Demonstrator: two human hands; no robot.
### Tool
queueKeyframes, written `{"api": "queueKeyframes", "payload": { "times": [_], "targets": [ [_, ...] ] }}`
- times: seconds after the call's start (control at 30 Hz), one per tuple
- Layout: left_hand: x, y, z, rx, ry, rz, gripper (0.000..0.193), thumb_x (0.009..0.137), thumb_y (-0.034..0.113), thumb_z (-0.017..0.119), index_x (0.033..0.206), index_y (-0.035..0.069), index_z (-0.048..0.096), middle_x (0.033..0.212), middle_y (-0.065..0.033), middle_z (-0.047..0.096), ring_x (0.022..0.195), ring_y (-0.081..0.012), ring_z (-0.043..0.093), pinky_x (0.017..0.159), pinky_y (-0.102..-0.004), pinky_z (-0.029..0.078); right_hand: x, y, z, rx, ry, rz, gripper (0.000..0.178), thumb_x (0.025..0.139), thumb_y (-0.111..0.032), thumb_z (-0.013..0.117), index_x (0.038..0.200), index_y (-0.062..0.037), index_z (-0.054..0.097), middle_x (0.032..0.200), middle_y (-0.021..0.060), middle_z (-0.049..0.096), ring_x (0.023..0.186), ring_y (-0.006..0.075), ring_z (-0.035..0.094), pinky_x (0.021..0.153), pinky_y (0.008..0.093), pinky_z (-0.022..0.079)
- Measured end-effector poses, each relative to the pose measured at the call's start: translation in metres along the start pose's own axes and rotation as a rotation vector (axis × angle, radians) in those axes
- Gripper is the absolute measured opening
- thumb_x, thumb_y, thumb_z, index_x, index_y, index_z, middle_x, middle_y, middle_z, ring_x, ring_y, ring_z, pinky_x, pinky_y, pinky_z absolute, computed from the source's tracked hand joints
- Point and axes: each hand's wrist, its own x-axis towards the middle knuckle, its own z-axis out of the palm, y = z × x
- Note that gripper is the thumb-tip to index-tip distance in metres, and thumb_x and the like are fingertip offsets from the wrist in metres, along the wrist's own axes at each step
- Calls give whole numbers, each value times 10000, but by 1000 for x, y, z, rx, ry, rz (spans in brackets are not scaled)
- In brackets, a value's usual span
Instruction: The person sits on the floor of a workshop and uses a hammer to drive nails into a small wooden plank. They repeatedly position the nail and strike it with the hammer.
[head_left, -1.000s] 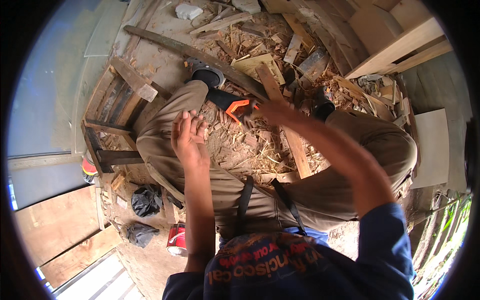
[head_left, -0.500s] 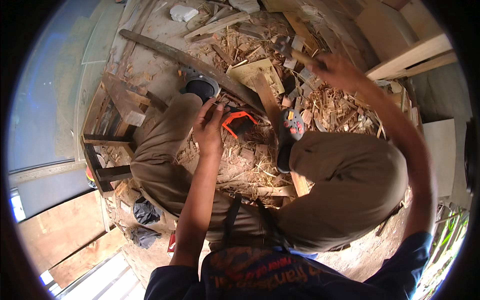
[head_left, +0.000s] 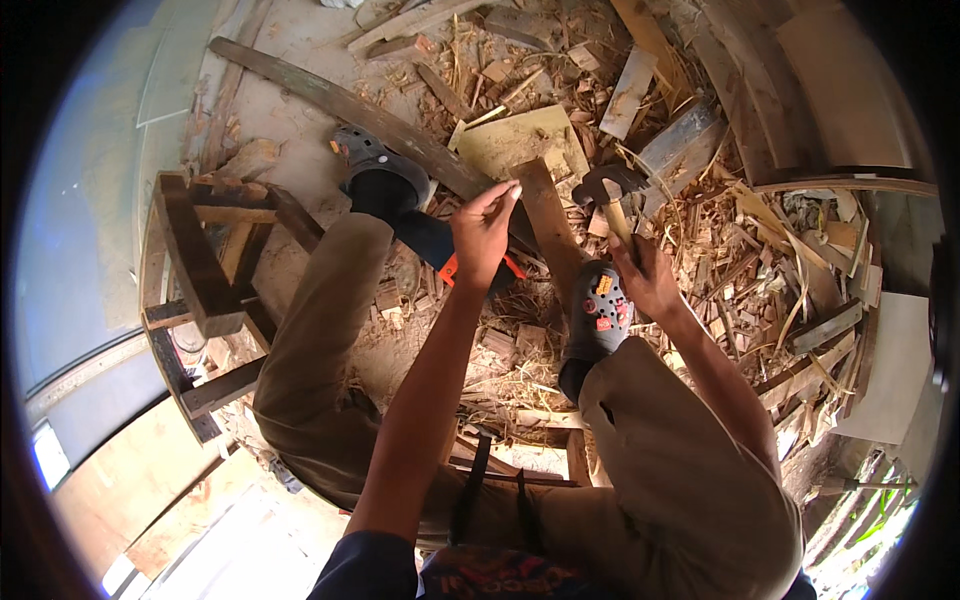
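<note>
Evidently dark-headed, pale-handled hammer (head_left: 617, 217), gripped by right hand (head_left: 649, 280), left hand (head_left: 481, 236) pinched closed, near brown plank (head_left: 553, 218)

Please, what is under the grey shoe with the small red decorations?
A brown wooden board runs under the grey shoe; the covered part, and whatever else lies beneath, cannot be seen.

Dusty floor (head_left: 300, 85), strewn wood scraps (head_left: 705, 275), wooden frame (head_left: 192, 262) at left, blue-grey panel (head_left: 85, 210), bright daylight

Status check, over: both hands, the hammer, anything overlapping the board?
Right hand gripping hammer. Left hand pinched near board; anything held too small to tell. Clog covering part of board; orange tool partly behind left hand.
</note>
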Motion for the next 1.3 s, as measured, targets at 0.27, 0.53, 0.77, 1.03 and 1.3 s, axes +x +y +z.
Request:
{"api": "queueKeyframes", "payload": {
  "times": [0.27, 0.53, 0.77, 1.03, 1.3],
  "targets": [
    [16, -63, 41, 35, 104, 64, 233, 927, 155, 721, 1071, -29, 730, 985, -84, 749, 896, -91, 660, 826, -242, 512, -14, 10, 5, 44, 135, 158, 500, 995, -452, 551, 924, 43, 577, 697, 209, 591, 630, 318, 566, 618, 424, 454],
    [12, -70, 49, 88, 174, 209, 128, 889, 100, 740, 988, 18, 746, 923, -81, 690, 860, -166, 638, 784, -293, 506, -18, 4, -3, 153, 151, 309, 531, 982, -476, 568, 871, 43, 562, 641, 154, 548, 593, 230, 533, 580, 395, 451],
    [8, -71, 51, 88, 199, 246, 111, 874, 91, 755, 973, 40, 749, 945, -74, 689, 899, -184, 632, 797, -313, 511, -17, -4, 6, 174, 160, 294, 518, 978, -471, 580, 856, 32, 549, 616, 134, 527, 552, 210, 510, 538, 393, 432],
    [7, -73, 54, 76, 240, 227, 103, 872, 70, 753, 971, 45, 748, 957, -73, 680, 883, -184, 636, 789, -309, 519, -20, -7, 12, 209, 64, 324, 539, 963, -496, 591, 911, 40, 572, 636, 151, 544, 576, 214, 519, 566, 395, 437],
    [5, -64, 54, 130, 193, 286, 107, 866, 57, 751, 972, 45, 748, 950, -75, 678, 905, -191, 625, 790, -321, 517, -21, 4, 14, 165, 82, 321, 541, 947, -505, 608, 929, 35, 584, 671, 168, 584, 602, 265, 557, 602, 411, 456]
  ]
}}
